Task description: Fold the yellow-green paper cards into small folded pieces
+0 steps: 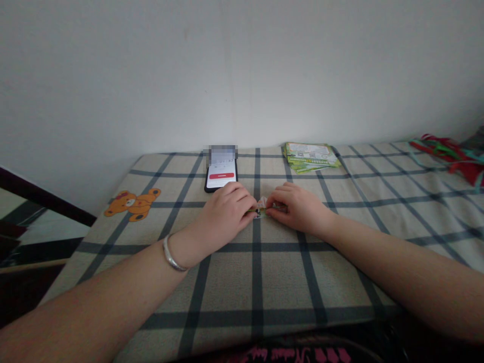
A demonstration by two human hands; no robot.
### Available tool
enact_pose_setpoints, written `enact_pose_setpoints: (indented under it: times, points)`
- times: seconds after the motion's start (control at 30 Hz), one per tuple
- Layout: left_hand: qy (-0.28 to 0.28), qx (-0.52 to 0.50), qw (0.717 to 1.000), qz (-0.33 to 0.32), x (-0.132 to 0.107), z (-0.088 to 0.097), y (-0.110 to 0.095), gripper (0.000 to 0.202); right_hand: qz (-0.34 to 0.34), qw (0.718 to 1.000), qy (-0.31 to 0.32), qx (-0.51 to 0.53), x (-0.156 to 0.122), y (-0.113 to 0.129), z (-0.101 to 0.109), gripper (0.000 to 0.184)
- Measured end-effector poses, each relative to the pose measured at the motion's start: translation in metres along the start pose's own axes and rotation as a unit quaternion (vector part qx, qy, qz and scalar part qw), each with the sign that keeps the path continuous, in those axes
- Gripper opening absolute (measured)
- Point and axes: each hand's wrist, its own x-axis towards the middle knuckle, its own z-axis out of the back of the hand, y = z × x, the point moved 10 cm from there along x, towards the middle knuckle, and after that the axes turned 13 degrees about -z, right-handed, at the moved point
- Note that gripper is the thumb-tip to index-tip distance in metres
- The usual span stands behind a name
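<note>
A small folded piece of printed paper [260, 208] lies on the checked tablecloth [264, 267] at the middle of the table. My left hand [225, 212] pinches its left end with curled fingers. My right hand [297, 206] pinches its right end the same way. Both hands rest on the cloth and nearly touch each other. A silver bangle [172, 256] circles my left wrist. Most of the paper is hidden by my fingers.
A phone [221, 174] with a lit screen lies just behind my left hand. A stack of green printed leaflets [310, 156] sits at the back by the wall. Red and green ribbons [451, 154] lie far right. A bear print [132, 204] marks the cloth's left side.
</note>
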Motion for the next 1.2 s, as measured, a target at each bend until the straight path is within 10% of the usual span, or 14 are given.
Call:
enact_pose_setpoints:
  times: [1.2]
  points:
    - [-0.003, -0.005, 0.994, -0.109, -0.003, -0.003, -0.017, 0.017, 0.199, 0.977, 0.004, -0.081, -0.019, 0.028, 0.007, 0.021]
